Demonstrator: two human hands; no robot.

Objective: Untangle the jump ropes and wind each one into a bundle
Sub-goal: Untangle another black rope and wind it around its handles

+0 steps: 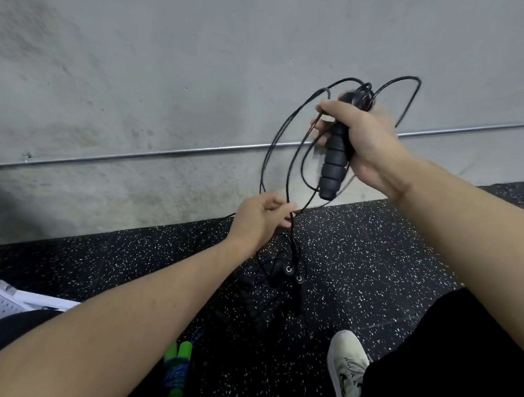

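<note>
right hand grips black rope handle raised; left hand below pinches hanging cord

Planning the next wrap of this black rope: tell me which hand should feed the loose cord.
Left. The left hand already pinches the hanging black cord below the loops, while the right hand grips the black handle with gathered loops, so it likely serves best as the anchor.
</note>
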